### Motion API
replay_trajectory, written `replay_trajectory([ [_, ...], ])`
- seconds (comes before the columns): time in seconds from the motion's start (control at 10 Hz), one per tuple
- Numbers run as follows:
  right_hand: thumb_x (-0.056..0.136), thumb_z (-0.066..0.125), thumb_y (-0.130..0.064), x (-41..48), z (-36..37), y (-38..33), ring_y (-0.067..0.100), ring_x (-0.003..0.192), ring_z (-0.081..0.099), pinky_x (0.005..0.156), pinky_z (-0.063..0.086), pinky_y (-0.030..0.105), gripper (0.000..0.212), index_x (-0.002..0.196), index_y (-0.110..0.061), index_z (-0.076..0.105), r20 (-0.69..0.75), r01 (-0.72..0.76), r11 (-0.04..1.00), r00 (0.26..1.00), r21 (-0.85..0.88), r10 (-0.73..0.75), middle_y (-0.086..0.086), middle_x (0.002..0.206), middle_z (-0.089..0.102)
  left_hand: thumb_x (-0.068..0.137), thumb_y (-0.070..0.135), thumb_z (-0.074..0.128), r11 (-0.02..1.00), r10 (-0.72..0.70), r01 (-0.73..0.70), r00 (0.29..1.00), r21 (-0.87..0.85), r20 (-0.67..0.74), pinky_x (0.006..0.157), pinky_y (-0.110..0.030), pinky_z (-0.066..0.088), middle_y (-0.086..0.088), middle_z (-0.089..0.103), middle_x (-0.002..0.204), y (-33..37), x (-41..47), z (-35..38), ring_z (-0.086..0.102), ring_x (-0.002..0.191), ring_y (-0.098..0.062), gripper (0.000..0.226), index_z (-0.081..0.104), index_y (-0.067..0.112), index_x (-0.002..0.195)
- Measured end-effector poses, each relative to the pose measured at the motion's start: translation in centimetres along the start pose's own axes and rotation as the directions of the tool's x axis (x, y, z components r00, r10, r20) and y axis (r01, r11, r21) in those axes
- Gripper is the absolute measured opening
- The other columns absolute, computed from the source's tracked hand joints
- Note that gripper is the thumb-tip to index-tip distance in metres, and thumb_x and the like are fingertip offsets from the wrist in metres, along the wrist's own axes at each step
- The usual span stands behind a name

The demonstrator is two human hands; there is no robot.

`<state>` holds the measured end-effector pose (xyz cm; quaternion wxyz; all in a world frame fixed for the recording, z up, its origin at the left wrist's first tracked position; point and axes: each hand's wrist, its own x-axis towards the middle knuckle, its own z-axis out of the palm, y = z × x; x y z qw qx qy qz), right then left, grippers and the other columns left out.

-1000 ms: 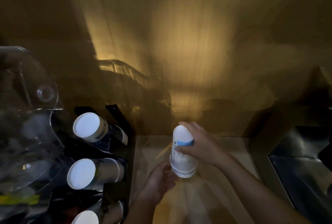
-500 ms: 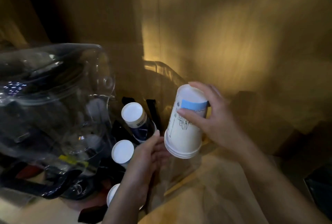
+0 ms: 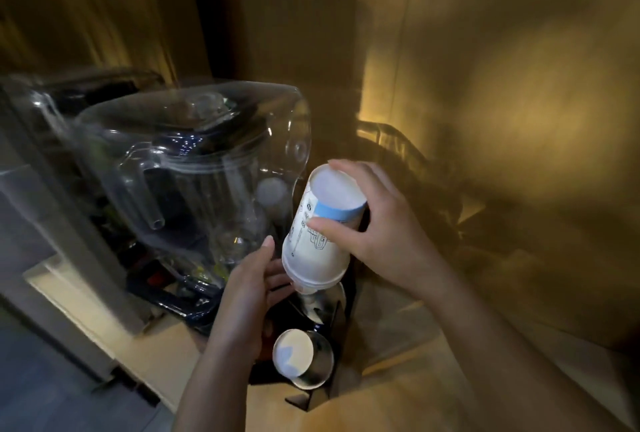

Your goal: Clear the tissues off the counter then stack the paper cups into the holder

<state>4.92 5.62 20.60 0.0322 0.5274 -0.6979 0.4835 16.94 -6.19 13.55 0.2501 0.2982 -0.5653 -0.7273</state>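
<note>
Wall (image 3: 502,102): tan panel fills the upper right of the frame, warm light on it; it closes off the far side.
Clear jug (image 3: 194,168): large see-through vessel, centre left, blurred; it stands just beside the holder and hems it in on that side.
Worktop (image 3: 398,397): pale surface at lower centre and lower right; no tissues show on the visible part, so by judgement the clearing step is done.
Change: a second ago the stack stood low over the worktop at centre frame; it is now lifted, tipped and carried left, its open end over the holder. View has swung left too.
Holder (image 3: 332,300): dark rack, lower centre, mostly hidden by the hands; one slot opening shows under the stack.
Cup stack (image 3: 320,227): white paper cups nested, base up, blue band near the top, tilted; rim end just above the slot, contact not clear.
Right hand (image 3: 384,224): wraps the upper stack, fingers curled, thumb pressed on the printed side.
Left hand (image 3: 252,293): beside the lower rim, fingers loosely spread, steadying; touch uncertain.
Seated cup (image 3: 294,355): white base, bottom centre, already in a lower slot.
Room: open to the right over the worktop; tight left against the jug.
Next, by judgement: line rim with slot, slide in.
</note>
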Motion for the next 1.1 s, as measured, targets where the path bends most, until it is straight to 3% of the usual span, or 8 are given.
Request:
replay_trajectory([
  [0.3, 0.073, 0.071, -0.041, -0.4, 4.1, 1.9, 0.01, 0.116, 0.039, 0.092, 0.033, 0.021, 0.063, 0.127, -0.028, 0.04, 0.102, -0.008, 0.997, 0.995, -0.074, 0.015, -0.004, 0.128, 0.043, 0.093, 0.047, 0.04, 1.0, -0.021, 0.023, 0.995, -0.017, 0.099, 0.055, -0.007, 0.05, 0.017, 0.077, 0.078, -1.4, 0.2, -0.8, 0.069, 0.075, 0.007, 0.037, 0.07, 0.026, 0.087],
  [0.4, 0.075, 0.071, -0.04, -1.0, 5.6, 3.5, 0.013, 0.124, 0.035, 0.097, 0.034, 0.029, 0.069, 0.132, -0.027, 0.034, 0.178, -0.045, 0.993, 0.982, -0.113, 0.065, -0.004, 0.135, 0.04, 0.09, 0.056, 0.037, 1.0, -0.002, 0.002, 0.996, -0.005, 0.092, 0.066, -0.011, 0.049, 0.025, 0.074, 0.073, -1.8, 0.4, -0.9, 0.067, 0.075, 0.013, 0.034, 0.062, 0.032, 0.09],
  [0.5, 0.08, 0.067, -0.035, -1.7, 6.9, 5.1, 0.015, 0.13, 0.031, 0.1, 0.031, 0.03, 0.074, 0.139, -0.024, 0.024, 0.319, -0.08, 0.975, 0.937, -0.207, 0.144, -0.002, 0.145, 0.032, 0.087, 0.059, 0.04, 0.987, 0.065, -0.072, 0.997, 0.146, 0.049, 0.082, -0.02, 0.051, 0.011, 0.073, 0.106, -2.4, 0.4, -0.5, 0.066, 0.099, -0.001, 0.044, 0.063, 0.031, 0.111],
  [0.6, 0.084, 0.062, -0.028, -2.5, 7.7, 6.4, 0.021, 0.131, 0.034, 0.101, 0.034, 0.034, 0.065, 0.138, -0.019, 0.027, 0.423, -0.006, 0.943, 0.893, -0.333, 0.155, 0.002, 0.146, 0.034, 0.09, 0.044, 0.051, 0.762, 0.254, -0.212, 0.967, 0.612, 0.02, 0.094, -0.03, 0.044, 0.001, 0.059, 0.131, -4.0, 0.7, 0.0, 0.056, 0.117, -0.015, 0.05, 0.046, 0.025, 0.135],
  [0.7, 0.083, 0.061, -0.025, -2.7, 7.7, 7.1, 0.023, 0.127, 0.039, 0.102, 0.032, 0.037, 0.06, 0.135, -0.018, 0.032, 0.419, 0.048, 0.903, 0.895, -0.427, 0.151, 0.004, 0.142, 0.041, 0.093, 0.034, 0.048, 0.435, 0.404, -0.303, 0.907, 0.848, 0.117, 0.099, -0.034, 0.043, -0.007, 0.054, 0.138, -5.3, 1.0, 0.3, 0.053, 0.123, -0.021, 0.056, 0.033, 0.013, 0.143],
  [0.8, 0.082, 0.063, -0.026, -2.3, 7.6, 7.3, 0.021, 0.126, 0.04, 0.102, 0.03, 0.036, 0.058, 0.132, -0.019, 0.034, 0.405, 0.07, 0.885, 0.904, -0.461, 0.14, 0.002, 0.139, 0.045, 0.095, 0.04, 0.042, 0.302, 0.432, -0.332, 0.883, 0.893, 0.182, 0.095, -0.038, 0.048, -0.009, 0.055, 0.136, -5.8, 1.6, 0.0, 0.057, 0.118, -0.024, 0.059, 0.029, 0.011, 0.145],
  [1.0, 0.083, 0.062, -0.025, -3.0, 7.5, 6.6, 0.025, 0.128, 0.036, 0.104, 0.03, 0.041, 0.062, 0.135, -0.02, 0.028, 0.447, 0.07, 0.876, 0.877, -0.478, 0.174, 0.005, 0.144, 0.035, 0.091, 0.049, 0.043, 0.26, 0.433, -0.34, 0.878, 0.904, 0.206, 0.085, -0.033, 0.048, -0.006, 0.06, 0.13, -5.5, 1.5, -0.6, 0.06, 0.112, -0.022, 0.062, 0.035, 0.014, 0.142],
  [1.1, 0.083, 0.061, -0.031, -2.8, 6.1, 5.9, 0.028, 0.131, 0.03, 0.103, 0.03, 0.044, 0.062, 0.135, -0.018, 0.03, 0.456, 0.142, 0.843, 0.88, -0.518, 0.132, 0.007, 0.149, 0.024, 0.086, 0.059, 0.042, 0.265, 0.544, -0.383, 0.817, 0.885, 0.19, 0.072, -0.032, 0.048, -0.003, 0.069, 0.112, -4.1, 1.2, -0.4, 0.065, 0.098, -0.022, 0.058, 0.055, 0.017, 0.125],
])
